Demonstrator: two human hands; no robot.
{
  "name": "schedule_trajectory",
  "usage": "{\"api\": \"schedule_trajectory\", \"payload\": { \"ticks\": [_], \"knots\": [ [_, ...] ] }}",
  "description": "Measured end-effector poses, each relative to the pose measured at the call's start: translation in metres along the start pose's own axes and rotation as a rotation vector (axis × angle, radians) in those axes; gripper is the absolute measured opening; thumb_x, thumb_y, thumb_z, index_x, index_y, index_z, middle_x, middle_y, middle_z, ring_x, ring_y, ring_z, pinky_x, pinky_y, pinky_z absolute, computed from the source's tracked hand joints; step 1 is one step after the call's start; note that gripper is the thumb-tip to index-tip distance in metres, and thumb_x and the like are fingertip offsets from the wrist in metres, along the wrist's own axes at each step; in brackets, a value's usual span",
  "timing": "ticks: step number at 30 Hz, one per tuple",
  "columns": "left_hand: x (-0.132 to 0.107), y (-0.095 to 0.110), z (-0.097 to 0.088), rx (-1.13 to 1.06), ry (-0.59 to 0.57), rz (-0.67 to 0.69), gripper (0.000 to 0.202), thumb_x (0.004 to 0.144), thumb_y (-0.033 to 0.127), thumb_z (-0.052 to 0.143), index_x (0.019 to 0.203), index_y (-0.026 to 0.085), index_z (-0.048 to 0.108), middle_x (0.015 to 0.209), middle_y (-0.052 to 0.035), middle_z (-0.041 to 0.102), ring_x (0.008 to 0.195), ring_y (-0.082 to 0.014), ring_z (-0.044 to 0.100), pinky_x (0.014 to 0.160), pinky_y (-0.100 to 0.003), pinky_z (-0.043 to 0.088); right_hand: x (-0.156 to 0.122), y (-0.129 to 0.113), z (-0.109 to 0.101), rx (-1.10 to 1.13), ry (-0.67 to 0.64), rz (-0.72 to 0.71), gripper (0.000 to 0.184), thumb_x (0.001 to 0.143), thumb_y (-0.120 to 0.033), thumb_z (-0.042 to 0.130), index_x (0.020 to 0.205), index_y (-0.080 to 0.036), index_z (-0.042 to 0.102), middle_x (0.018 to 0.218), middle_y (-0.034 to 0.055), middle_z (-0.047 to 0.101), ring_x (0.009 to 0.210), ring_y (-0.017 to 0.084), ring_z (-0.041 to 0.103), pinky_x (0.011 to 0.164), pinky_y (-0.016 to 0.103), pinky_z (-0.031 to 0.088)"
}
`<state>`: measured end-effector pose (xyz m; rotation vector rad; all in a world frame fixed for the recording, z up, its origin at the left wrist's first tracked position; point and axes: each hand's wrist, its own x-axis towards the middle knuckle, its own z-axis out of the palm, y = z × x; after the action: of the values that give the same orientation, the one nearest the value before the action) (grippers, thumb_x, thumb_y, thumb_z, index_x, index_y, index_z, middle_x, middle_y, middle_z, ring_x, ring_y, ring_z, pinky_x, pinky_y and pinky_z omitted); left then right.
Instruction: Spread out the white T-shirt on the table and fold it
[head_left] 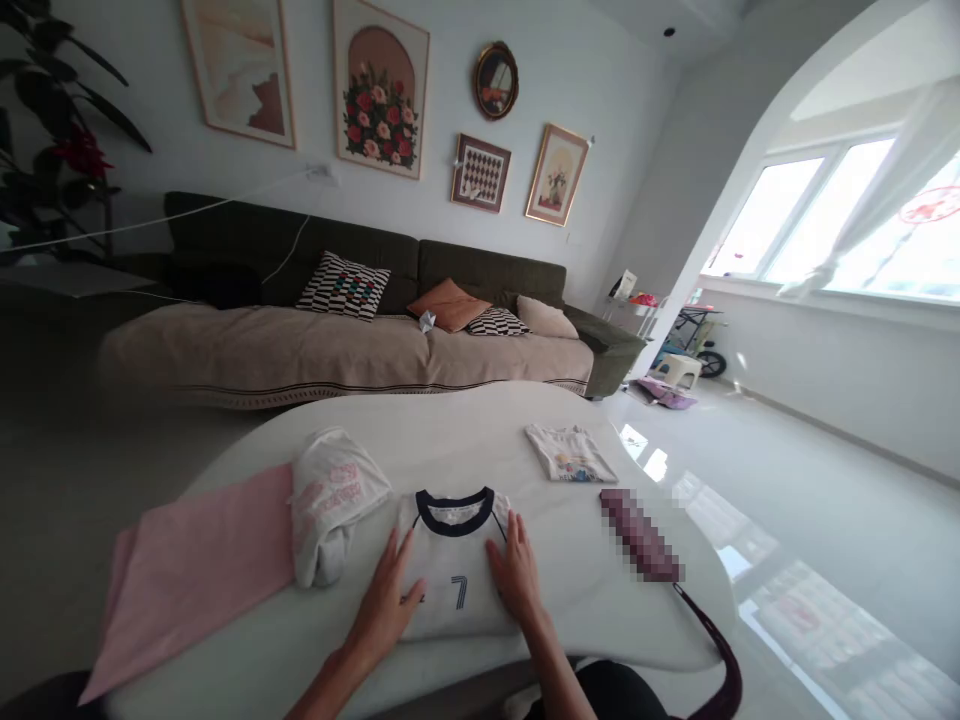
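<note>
A white T-shirt (442,565) with a navy collar and a dark number 7 lies folded on the white table (480,430) in front of me. My left hand (390,590) rests on its left edge, fingers stretched out and apart. On the opposite edge lies my right hand (515,570), flat with fingers extended. Both hands touch the cloth without gripping it. To the left is a bunched white garment with pink print (337,495), beside a pink cloth (202,560) that hangs over the table edge. Another folded white T-shirt (571,453) lies at the far right.
A pixelated dark red item (641,535) with a strap (712,640) lies near the right table edge, the strap hanging over it. Behind the table stands a long sofa (360,350) with cushions. A white stool (679,370) is on the floor at right.
</note>
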<state>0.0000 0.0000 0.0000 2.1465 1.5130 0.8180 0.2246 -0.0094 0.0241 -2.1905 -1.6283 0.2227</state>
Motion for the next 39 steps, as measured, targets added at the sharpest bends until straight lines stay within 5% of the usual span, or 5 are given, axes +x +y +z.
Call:
{"api": "schedule_trajectory", "payload": {
  "ticks": [6, 17, 21, 30, 39],
  "knots": [
    [0.005, -0.014, -0.017, -0.096, -0.022, -0.14, 0.053, 0.075, 0.031, 0.042, 0.122, 0.005, 0.044, 0.108, -0.017, 0.058, 0.103, -0.026, 0.055, 0.091, -0.038, 0.042, -0.023, 0.0, -0.013, 0.047, 0.0, 0.167, 0.033, 0.078, -0.022, 0.04, 0.108, -0.012, 0.052, 0.101, 0.0153, 0.06, 0.095, 0.025, 0.057, 0.078, 0.032, 0.042],
    [0.034, 0.028, -0.028, -0.397, -0.232, -0.467, 0.042, 0.062, 0.025, 0.057, 0.1, 0.007, 0.055, 0.105, -0.0157, 0.064, 0.097, -0.0281, 0.06, 0.083, -0.035, 0.046, -0.002, 0.016, -0.022, 0.234, -0.066, 0.223, 0.005, 0.065, -0.023, 0.051, 0.063, -0.02, 0.049, 0.071, 0.0047, 0.062, 0.068, 0.017, 0.058, 0.054, 0.022, 0.038],
    [0.025, 0.037, -0.034, -0.642, -0.429, -0.446, 0.032, 0.065, 0.037, 0.056, 0.083, 0.012, 0.062, 0.086, -0.0081, 0.07, 0.086, -0.0262, 0.064, 0.075, -0.032, 0.049, -0.007, 0.034, -0.03, 0.326, -0.049, 0.209, 0.008, 0.07, -0.027, 0.048, 0.067, -0.02, 0.049, 0.067, 0.002, 0.062, 0.062, 0.014, 0.057, 0.052, 0.021, 0.038],
    [0.005, 0.067, -0.017, -0.851, -0.417, -0.501, 0.056, 0.068, 0.033, 0.052, 0.123, 0.022, 0.048, 0.112, -0.0024, 0.064, 0.101, -0.0232, 0.059, 0.089, -0.035, 0.046, -0.019, 0.064, -0.04, 0.469, 0.037, 0.174, 0.024, 0.071, -0.034, 0.047, 0.087, -0.021, 0.06, 0.064, 0.0009, 0.063, 0.061, 0.018, 0.06, 0.058, 0.026, 0.045],
    [0.149, 0.159, 0.045, -0.861, -0.455, -0.223, 0.063, 0.067, 0.014, 0.045, 0.13, 0.018, 0.04, 0.091, -0.0022, 0.067, 0.075, -0.017, 0.062, 0.064, -0.026, 0.048, 0.082, 0.132, -0.115, 0.229, 0.17, 0.162, 0.041, 0.077, -0.035, 0.036, 0.106, -0.017, 0.058, 0.08, 0.0058, 0.067, 0.071, 0.019, 0.062, 0.063, 0.026, 0.045]
  ]
}}
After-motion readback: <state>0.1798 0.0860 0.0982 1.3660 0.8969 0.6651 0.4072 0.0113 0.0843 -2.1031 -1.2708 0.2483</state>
